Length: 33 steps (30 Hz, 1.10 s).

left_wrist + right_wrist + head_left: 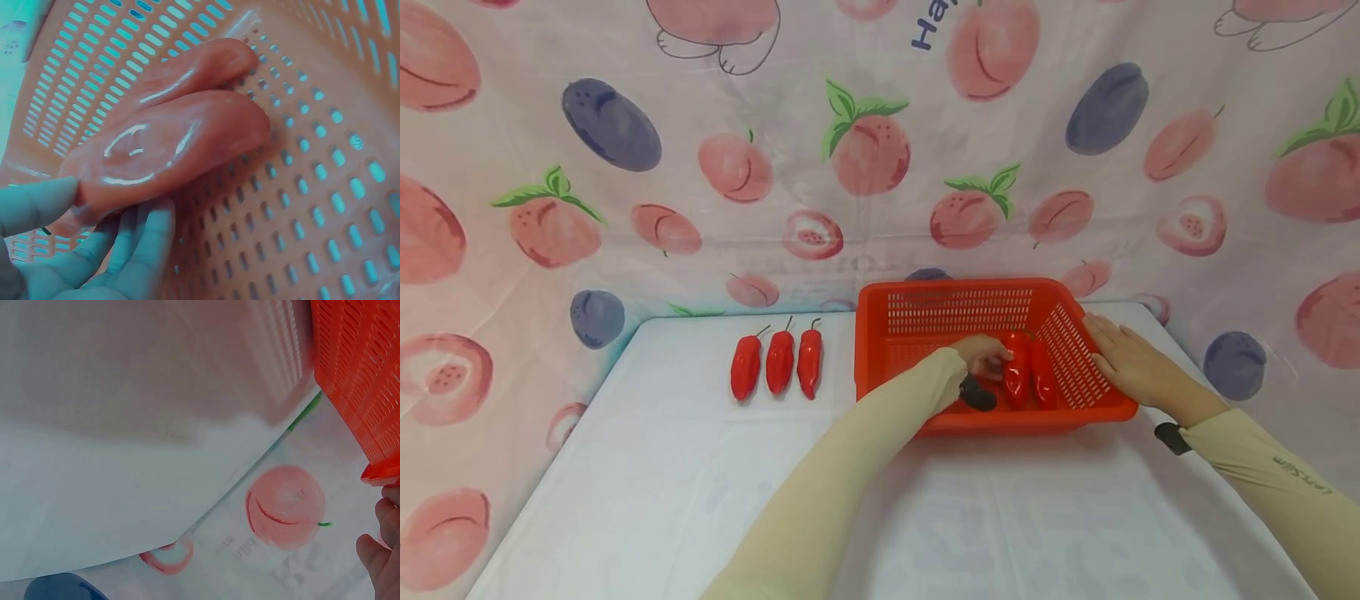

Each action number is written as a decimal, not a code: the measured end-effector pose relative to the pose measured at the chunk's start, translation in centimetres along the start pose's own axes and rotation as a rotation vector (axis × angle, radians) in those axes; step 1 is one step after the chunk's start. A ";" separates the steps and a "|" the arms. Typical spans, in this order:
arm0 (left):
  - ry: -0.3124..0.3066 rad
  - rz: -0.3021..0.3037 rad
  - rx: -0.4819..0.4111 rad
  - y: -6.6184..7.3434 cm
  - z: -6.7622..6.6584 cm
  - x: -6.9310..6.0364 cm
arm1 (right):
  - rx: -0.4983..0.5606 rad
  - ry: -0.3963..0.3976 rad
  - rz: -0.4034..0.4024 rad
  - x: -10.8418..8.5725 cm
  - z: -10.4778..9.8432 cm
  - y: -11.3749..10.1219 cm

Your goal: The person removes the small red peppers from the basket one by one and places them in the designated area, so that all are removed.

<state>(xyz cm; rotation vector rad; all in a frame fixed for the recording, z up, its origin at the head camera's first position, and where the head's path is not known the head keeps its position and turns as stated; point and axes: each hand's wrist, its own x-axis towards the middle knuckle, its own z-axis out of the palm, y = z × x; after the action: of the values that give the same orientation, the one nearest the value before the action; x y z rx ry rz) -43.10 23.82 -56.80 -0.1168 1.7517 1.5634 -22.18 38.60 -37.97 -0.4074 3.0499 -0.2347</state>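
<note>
My left hand (983,354) reaches inside the red plastic basket (951,423) and pinches a glossy red chili pepper (1017,367). In the left wrist view, thumb and fingers lie on either side of the stem end of that chili pepper (169,140). A second red chili pepper (1042,372) lies right beside it, along the basket's right wall. My right hand (1138,367) rests on the basket's right rim with its fingers extended. In the right wrist view only part of the right hand (384,531) shows, against the basket's rim (382,478).
Three red chili peppers (778,362) with green stems lie in a row on the white table (662,467), left of the basket. A fruit-printed cloth (850,250) hangs behind and beside the table. The basket stands near the table's back edge.
</note>
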 end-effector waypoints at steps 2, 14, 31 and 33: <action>0.000 0.005 -0.023 0.2 -0.2 0.4 | 0.001 0.001 0.000 0.0 0.0 0.0; -0.069 0.033 -0.090 3.8 -1.9 -3.2 | 0.008 0.003 0.002 0.0 0.0 -0.2; -0.178 0.261 -0.082 9.7 -3.0 -24.3 | 0.007 0.010 0.004 -0.1 -0.1 -0.4; -0.213 0.282 -0.068 9.9 -3.3 -24.7 | 0.010 0.011 0.002 -0.1 -0.1 -0.4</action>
<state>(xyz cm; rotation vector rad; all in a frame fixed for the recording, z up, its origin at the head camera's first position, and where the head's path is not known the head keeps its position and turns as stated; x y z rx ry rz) -32.67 13.16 -34.49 0.2660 1.5989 1.7644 -21.97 38.27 -37.78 -0.4044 3.0583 -0.2532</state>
